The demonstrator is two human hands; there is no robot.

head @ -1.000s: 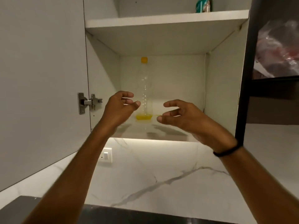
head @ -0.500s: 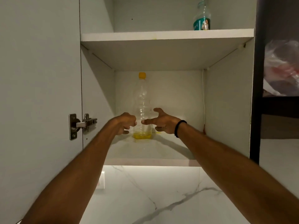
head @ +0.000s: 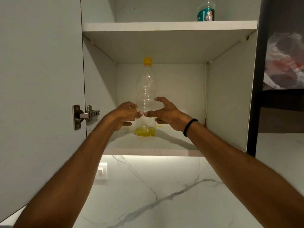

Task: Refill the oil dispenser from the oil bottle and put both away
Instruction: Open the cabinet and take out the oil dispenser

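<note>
A clear plastic oil bottle (head: 146,89) with a yellow cap stands upright on the lower cupboard shelf (head: 172,143), a thin layer of yellow oil at its bottom. My left hand (head: 125,115) curls round its left side and my right hand (head: 166,112) round its right side. Both thumbs meet in front of the bottle's lower half, and the fingertips touch its walls. My right wrist carries a black band. No oil dispenser shows in this view.
The open cupboard door (head: 41,96) with its metal hinge (head: 83,116) stands on the left. An upper shelf (head: 169,26) holds a teal-labelled bottle (head: 206,11). A plastic bag (head: 284,61) sits behind a dark frame on the right. A marble wall with a switch (head: 102,172) lies below.
Both hands reached into the cupboard, first apart in front of the shelf, then closing in on the bottle from either side. The bottle has stayed in place.
</note>
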